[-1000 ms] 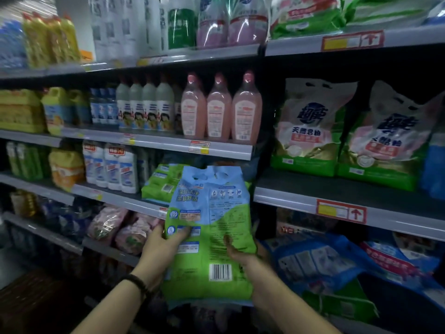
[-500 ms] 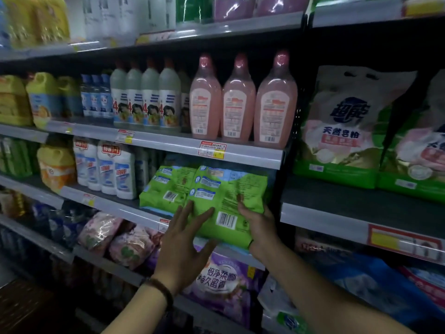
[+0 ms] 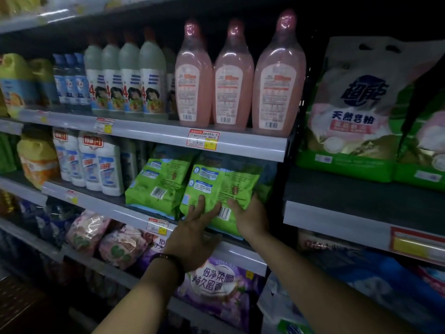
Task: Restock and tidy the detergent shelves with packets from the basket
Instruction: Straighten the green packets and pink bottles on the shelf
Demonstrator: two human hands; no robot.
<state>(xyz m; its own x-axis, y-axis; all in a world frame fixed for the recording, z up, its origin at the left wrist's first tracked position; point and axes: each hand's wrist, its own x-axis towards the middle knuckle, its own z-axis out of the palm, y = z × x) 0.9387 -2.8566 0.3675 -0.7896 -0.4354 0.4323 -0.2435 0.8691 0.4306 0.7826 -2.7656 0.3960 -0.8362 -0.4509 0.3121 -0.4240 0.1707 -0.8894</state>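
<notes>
Green detergent packet: one second ago it was held upright in both hands, clear of the shelving. Half a second ago it lay on the middle shelf with the barcode end outward. It now lies further in on that shelf, barcode end still toward the viewer and overhanging the front rail slightly. It touches a second green packet at its 9 o'clock.

Left hand: half a second ago it hovered off the packet with its fingers spread. Now its fingertips rest on the packet's lower left area. The fingers are straight and splayed, pointing to 12 o'clock, with the palm facing the shelf. Nothing is grasped. A dark wristband sits on the wrist.

Right hand: it is placed on the packet's corner at 5 o'clock. The thumb lies across the face near the barcode and the fingers are extended up the right edge. It presses rather than clasps, and no curl is visible.

Surroundings: three pink bottles stand at 12 o'clock of the packet on the shelf above. A purple bag lies at 6 o'clock on the shelf below
</notes>
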